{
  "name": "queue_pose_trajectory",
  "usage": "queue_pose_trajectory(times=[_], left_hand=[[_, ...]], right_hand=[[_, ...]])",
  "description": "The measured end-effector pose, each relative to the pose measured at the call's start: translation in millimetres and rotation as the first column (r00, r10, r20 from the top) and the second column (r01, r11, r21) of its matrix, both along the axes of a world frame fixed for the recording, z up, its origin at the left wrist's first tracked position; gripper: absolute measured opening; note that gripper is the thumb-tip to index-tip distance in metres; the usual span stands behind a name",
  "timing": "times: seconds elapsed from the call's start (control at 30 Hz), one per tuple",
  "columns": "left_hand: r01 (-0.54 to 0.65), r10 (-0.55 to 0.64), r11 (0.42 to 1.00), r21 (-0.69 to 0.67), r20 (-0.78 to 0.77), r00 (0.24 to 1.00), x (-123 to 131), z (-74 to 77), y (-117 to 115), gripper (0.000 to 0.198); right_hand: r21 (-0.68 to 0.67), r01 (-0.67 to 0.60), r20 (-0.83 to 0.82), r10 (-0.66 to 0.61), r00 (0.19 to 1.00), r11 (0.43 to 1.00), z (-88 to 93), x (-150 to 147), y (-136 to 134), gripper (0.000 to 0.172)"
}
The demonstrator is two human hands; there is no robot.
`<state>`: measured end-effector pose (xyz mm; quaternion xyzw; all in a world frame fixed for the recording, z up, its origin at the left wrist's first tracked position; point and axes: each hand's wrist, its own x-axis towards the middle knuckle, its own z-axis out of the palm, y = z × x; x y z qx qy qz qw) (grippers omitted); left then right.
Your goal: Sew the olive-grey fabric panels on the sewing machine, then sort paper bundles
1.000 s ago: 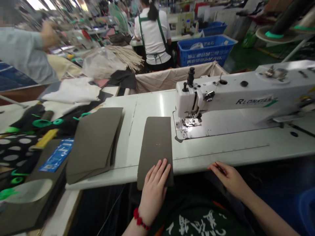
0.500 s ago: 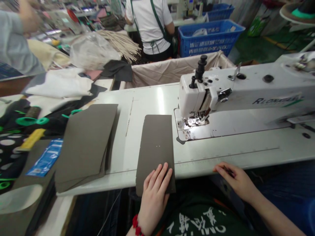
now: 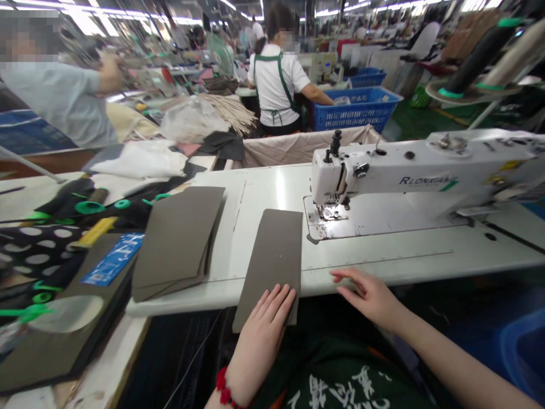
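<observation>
My left hand lies flat on the near end of a grey-brown panel, fingers stretched out. The panel rests on the white sewing table, its near end jutting past the front edge, with tiny pale marks near its middle. My right hand is at the table's front edge, right of the panel and apart from it. Its thumb and forefinger are apart, with nothing visible between them; the palm is partly hidden. Beyond my right hand stands the white sewing machine, its needle area right of the panel's far end.
A stack of similar panels lies to the left. Farther left are a blue printed packet, a yellow strip and thread spools. Behind the table are a cloth-lined bin, a blue basket and two people.
The view has tilted up. My right hand has moved left toward the panel, and its thumb and forefinger have spread apart. My left hand stays flat on the panel.
</observation>
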<state>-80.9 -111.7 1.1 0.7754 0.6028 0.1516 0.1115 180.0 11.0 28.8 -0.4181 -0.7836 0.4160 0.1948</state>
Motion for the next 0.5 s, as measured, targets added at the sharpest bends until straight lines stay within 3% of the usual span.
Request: queue_pose_trajectory(times=[0.1,0.17,0.23,0.27,0.37,0.5], left_hand=[[-0.063,0.103,0.989,-0.132,0.316,0.943,-0.4,38.8,-24.8,0.051],[-0.112,0.231,0.962,-0.249,0.524,0.820,2.4,63.8,-39.6,0.038],[-0.146,0.359,0.924,-0.354,0.666,0.654,8.8,79.6,-48.5,0.030],[-0.152,0.414,0.902,-0.404,0.709,0.571,13.4,83.0,-50.0,0.030],[-0.114,0.511,0.853,-0.509,0.770,0.382,33.3,78.2,-45.8,0.035],[-0.026,0.525,0.843,-0.537,0.811,0.259,67.3,57.7,-37.8,0.039]], right_hand=[[0.090,-0.209,-0.067,0.215,0.974,0.974,30.1,-23.6,-16.1,0.049],[0.114,-0.275,-0.083,0.285,0.955,0.955,49.4,-31.0,-27.5,0.048],[0.119,-0.281,-0.070,0.290,0.954,0.952,64.6,-29.0,-37.0,0.029],[0.118,-0.267,-0.045,0.274,0.961,0.956,70.1,-24.6,-40.6,0.022],[0.122,-0.197,0.092,0.186,0.978,0.973,76.8,-2.6,-47.1,0.028],[0.249,-0.023,0.163,-0.019,0.986,0.968,68.8,28.2,-59.6,0.023]])
